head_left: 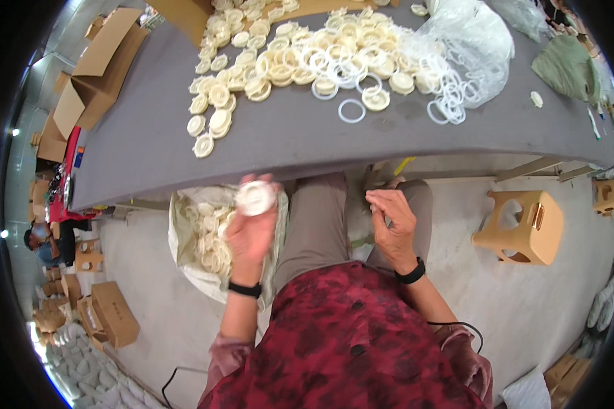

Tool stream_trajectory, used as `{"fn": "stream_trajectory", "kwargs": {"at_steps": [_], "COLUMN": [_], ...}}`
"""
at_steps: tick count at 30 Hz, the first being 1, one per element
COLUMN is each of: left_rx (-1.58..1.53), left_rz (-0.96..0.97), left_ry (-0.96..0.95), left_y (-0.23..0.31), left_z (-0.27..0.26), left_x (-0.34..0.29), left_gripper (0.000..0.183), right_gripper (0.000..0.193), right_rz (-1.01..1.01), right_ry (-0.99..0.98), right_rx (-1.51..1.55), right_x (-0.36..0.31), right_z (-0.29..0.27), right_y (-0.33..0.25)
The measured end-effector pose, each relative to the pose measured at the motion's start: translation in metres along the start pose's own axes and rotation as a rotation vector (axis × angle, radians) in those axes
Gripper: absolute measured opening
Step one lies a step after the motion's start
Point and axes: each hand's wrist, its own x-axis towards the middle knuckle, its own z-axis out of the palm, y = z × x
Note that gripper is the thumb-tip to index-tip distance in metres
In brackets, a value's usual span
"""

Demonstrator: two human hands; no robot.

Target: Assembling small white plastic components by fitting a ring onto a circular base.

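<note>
My left hand (251, 235) grips a round cream plastic lid (256, 198), slightly blurred, above an open woven sack (179, 238) beside my left leg. Many similar cream lids (215, 255) fill the sack. Over my right thigh, my right hand (393, 221) is closed, thumb near the curled fingers; whatever it may hold is hidden. On the grey-covered table ahead lies a wide heap of cream lids (280, 61). Translucent sealing rings (351, 111) lie on and beside the heap, with more spilling from a clear plastic bag (481, 51).
A tan plastic stool (542, 228) stands on the floor at right. Open cardboard boxes (92, 88) sit beyond the table's left end, and another box (114, 313) lies on the floor at left. A green cloth item (565, 68) rests at the table's right. The table's front edge crosses ahead of my knees.
</note>
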Motion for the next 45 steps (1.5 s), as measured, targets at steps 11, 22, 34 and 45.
{"fn": "stream_trajectory", "kwargs": {"at_steps": [11,22,34,45], "left_rx": [-0.216,1.764,2.236,1.191], "left_rz": [-0.16,0.441,0.585,-0.237], "left_ry": [0.169,-0.38,-0.605,-0.151], "left_y": [-0.016,-0.078,-0.11,-0.088], "left_z": [-0.033,0.062,0.044,0.059], "left_x": [-0.038,0.124,0.195,0.164], "left_gripper": [0.065,0.025,0.015,0.013], "right_gripper": [0.023,0.008,0.005,0.01], "right_rz": [-0.286,-0.296,0.651,0.43], "right_ry": [0.008,-0.19,0.037,0.005], "right_rx": [-0.425,-0.579,0.662,0.529], "right_x": [0.132,0.152,0.165,0.134], "right_z": [-0.003,-0.003,-0.036,-0.018], "right_y": [0.033,0.078,0.086,0.064]}}
